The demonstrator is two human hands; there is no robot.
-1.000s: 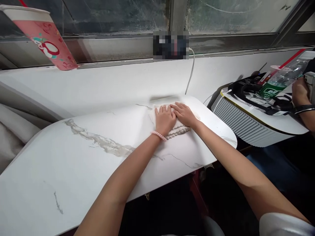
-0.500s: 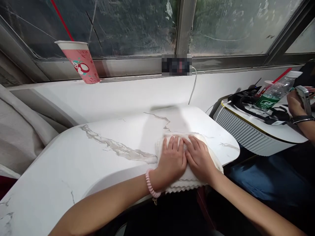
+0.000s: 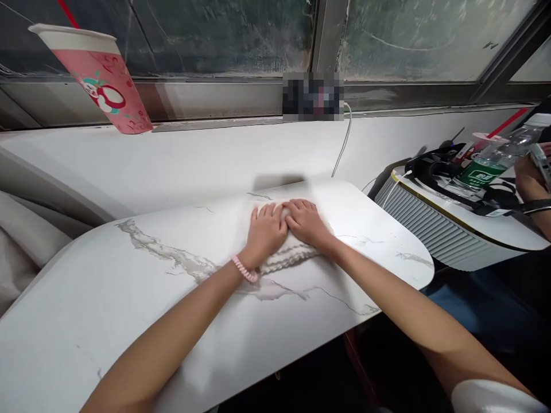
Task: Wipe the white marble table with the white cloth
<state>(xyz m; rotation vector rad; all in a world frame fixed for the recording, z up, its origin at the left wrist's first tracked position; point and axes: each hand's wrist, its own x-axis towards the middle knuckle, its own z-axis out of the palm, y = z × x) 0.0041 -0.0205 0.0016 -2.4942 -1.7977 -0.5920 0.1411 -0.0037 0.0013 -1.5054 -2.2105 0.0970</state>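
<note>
A folded white cloth with a scalloped edge lies on the white marble-patterned table, near its far edge. My left hand presses flat on the cloth, fingers stretched forward; a pink coiled band circles that wrist. Beside it, my right hand also lies flat on the cloth, fingers extended and its thumb side against the left hand. Both hands cover much of the cloth's upper face, and neither has its fingers wrapped round it.
On the window ledge stand a pink paper cup with a red straw and a blurred-out object with a white cable. At right, a ribbed white cabinet carries a plastic bottle, another cup and black straps. Another person's hand holds a phone there.
Both hands and the cloth have slid away from the table's near edge, toward the window and slightly left. My arms are stretched further out, and the view has shifted.
</note>
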